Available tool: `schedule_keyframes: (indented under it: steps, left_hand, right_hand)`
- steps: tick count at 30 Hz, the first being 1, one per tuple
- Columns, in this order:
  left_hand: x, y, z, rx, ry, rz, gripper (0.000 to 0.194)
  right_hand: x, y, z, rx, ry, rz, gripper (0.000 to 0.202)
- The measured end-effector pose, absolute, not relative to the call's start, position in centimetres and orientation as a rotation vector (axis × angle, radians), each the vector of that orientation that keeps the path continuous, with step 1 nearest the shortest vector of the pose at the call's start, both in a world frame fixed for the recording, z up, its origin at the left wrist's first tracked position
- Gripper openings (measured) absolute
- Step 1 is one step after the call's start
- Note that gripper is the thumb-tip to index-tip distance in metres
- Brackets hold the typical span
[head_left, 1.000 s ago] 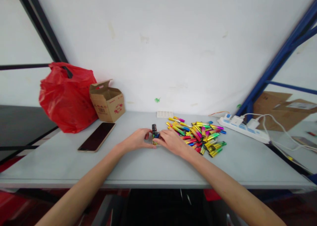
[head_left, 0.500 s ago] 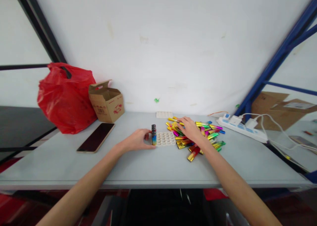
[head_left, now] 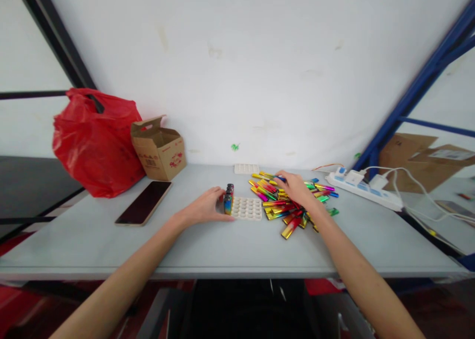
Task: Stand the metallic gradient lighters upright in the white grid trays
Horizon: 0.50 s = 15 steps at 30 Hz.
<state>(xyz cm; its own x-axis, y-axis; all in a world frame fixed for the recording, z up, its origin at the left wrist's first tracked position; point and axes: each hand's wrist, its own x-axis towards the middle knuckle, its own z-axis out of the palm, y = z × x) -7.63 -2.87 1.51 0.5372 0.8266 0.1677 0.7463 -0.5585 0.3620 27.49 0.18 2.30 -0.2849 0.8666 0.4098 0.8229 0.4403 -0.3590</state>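
My left hand (head_left: 206,208) curves around the left end of a white tray (head_left: 247,209) with rows of round holes, fingers apart beside several upright lighters (head_left: 228,200) with black tops. My right hand (head_left: 295,185) is over the back of a pile of shiny multicoloured lighters (head_left: 274,208), its fingertips closed on a dark blue lighter (head_left: 281,178). Part of the pile is hidden under the right hand and wrist.
A second white tray (head_left: 247,169) lies by the wall. To the left are a phone (head_left: 144,203), a cardboard box (head_left: 159,151) and a red plastic bag (head_left: 98,143). At the right, a white power strip (head_left: 365,190) holds plugs and cables.
My right hand has shifted slightly right and its fingers have closed on a dark blue lighter. The upright lighters at the tray's left end now lean or sit a little further left.
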Motion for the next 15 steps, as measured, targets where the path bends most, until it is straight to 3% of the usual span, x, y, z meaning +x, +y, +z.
schedule_keyframes:
  steps: [8,15]
  left_hand:
    - [-7.4,-2.9,1.7,2.523,1.254,0.469,0.065]
    - [-7.3,-2.5,2.0,2.515,1.196,0.398,0.07]
  right_hand:
    - [26.3,-0.1,3.6,-1.103,-1.568,0.583,0.04]
    - [23.1,-1.5,4.2,-0.817,-1.241,1.229,0.054]
